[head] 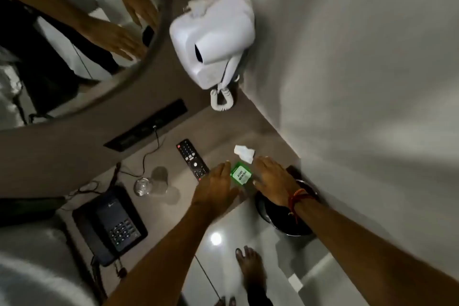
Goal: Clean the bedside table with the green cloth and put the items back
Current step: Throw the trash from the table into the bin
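Observation:
A small green packet with a white label lies on the beige bedside table near its right front corner. My left hand hovers just left of the packet, fingers spread and holding nothing. My right hand is just right of it, palm down and open, with a red thread at the wrist. A crumpled white tissue lies behind the packet. A black remote, an upturned clear glass and a dark desk phone rest further left on the table. No green cloth is identifiable.
A black waste bin stands on the glossy floor below my right wrist. A white wall hair dryer hangs in the corner, its coiled cord dangling over the table. A round mirror, a black socket strip and cables sit at the back.

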`<state>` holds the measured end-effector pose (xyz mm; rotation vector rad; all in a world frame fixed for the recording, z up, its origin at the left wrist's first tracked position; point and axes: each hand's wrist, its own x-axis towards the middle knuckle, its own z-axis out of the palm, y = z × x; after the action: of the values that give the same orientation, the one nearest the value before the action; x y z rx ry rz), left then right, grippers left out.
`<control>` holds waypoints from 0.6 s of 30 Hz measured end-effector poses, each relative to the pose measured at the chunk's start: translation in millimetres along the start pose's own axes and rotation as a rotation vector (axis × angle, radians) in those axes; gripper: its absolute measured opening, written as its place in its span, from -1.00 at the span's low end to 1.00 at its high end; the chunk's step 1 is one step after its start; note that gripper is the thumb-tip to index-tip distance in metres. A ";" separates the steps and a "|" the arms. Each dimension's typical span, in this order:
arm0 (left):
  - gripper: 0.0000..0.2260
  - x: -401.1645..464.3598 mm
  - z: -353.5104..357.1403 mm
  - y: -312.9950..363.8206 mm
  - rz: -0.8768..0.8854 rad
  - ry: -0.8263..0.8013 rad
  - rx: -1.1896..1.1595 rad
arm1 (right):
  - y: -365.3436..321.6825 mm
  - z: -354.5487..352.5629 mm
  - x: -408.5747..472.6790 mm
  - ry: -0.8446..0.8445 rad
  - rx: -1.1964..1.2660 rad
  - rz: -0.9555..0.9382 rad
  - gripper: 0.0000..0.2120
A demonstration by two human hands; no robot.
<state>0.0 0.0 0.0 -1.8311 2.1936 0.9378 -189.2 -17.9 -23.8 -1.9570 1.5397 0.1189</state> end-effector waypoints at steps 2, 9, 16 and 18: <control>-0.40 27.7 30.4 -7.6 -0.030 0.027 -0.054 | 16.8 26.4 32.4 0.050 0.034 0.018 -0.49; -0.45 103.0 118.7 -26.1 -0.048 0.197 -0.033 | 47.2 73.2 114.1 0.160 -0.028 0.050 -0.39; -0.43 116.5 145.1 -20.3 -0.160 0.319 -0.167 | 57.7 99.6 113.3 0.270 -0.109 0.043 -0.59; -0.49 113.8 141.1 -12.3 -0.186 0.278 -0.285 | 67.6 98.7 98.8 0.277 -0.040 0.097 -0.56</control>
<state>-57.0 -21.3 -171.2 -2.3803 2.0690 1.0573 -189.2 -56.6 -174.0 -1.9951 1.8222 -0.0852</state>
